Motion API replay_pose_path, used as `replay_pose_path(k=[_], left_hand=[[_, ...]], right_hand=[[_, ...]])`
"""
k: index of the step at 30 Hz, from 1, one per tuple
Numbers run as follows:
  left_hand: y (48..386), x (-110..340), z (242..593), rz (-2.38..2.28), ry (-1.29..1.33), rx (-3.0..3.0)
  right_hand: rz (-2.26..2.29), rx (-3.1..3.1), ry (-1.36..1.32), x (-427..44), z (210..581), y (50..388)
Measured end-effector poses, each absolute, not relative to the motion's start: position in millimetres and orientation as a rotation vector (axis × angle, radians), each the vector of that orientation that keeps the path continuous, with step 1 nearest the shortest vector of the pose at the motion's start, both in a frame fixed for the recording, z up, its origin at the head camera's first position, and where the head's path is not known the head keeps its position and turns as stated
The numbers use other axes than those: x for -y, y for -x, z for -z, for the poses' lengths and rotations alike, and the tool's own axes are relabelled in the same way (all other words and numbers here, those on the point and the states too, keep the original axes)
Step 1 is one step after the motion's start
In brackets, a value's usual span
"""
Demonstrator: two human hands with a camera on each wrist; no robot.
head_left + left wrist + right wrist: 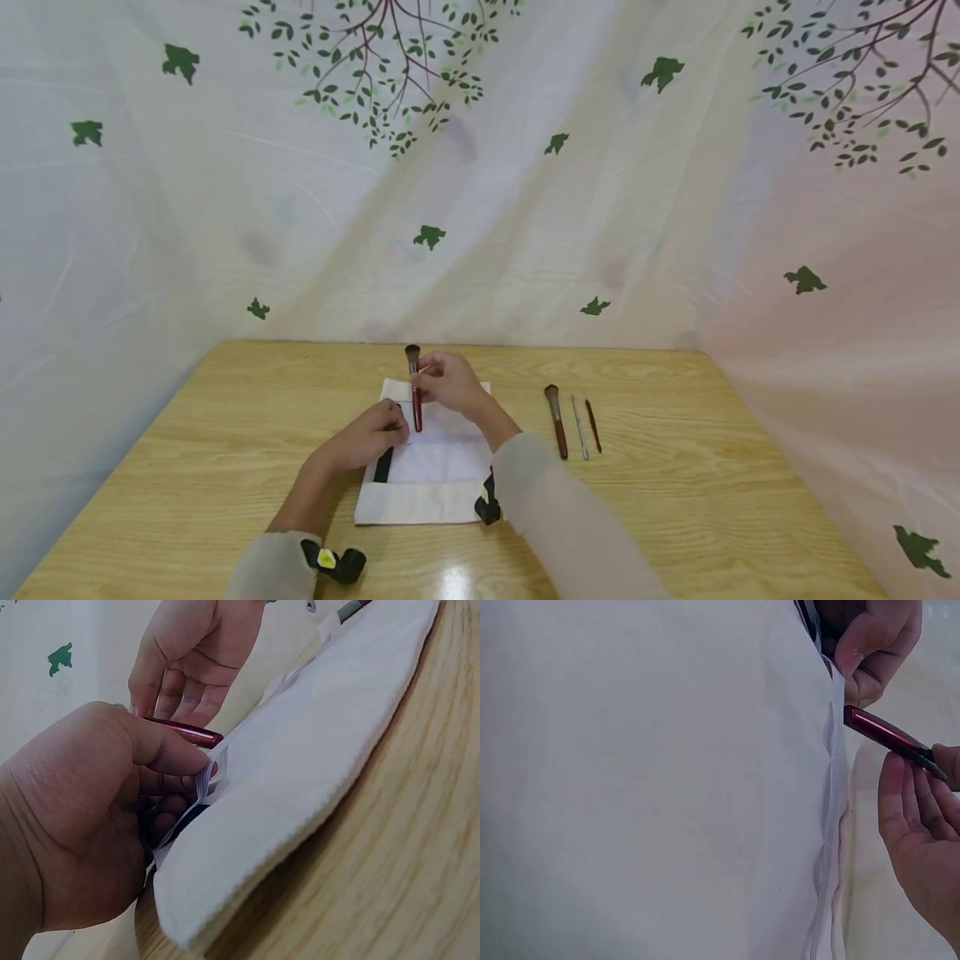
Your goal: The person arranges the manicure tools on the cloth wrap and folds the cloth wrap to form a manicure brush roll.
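A white cloth brush roll (420, 505) lies on the table in front of the person. The left hand (366, 437) pinches the edge of its thin pocket layer between thumb and fingers, at the roll's left side; the pocket edge (202, 780) bunches there in the left wrist view. In the right hand (453, 385), a makeup brush (417, 414) with a red handle is held by the fingers and thumb, bristles up. Its handle end (862, 721) points at the pocket opening, close to the left fingers. A black strip (383, 465) shows along the roll's left side.
Right of the roll lie another makeup brush (557, 421), a thin silver tool (580, 429) and a thin dark red tool (593, 427), side by side. The wooden table (675, 500) meets a patterned cloth backdrop (495, 208) behind.
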State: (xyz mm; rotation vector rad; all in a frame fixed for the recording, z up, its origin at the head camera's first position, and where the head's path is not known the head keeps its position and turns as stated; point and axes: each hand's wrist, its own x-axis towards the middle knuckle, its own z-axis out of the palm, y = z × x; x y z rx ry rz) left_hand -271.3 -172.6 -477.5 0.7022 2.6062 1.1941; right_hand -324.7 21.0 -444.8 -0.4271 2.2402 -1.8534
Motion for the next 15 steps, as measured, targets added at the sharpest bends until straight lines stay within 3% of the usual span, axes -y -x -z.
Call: replay_pose_path(k=[15], left_hand=[[273.6, 173.5, 480.8, -1.194, -0.792, -2.627]], right_hand=[[1.959, -2.154, 0.205, -13.9, 463.3, 330.7]])
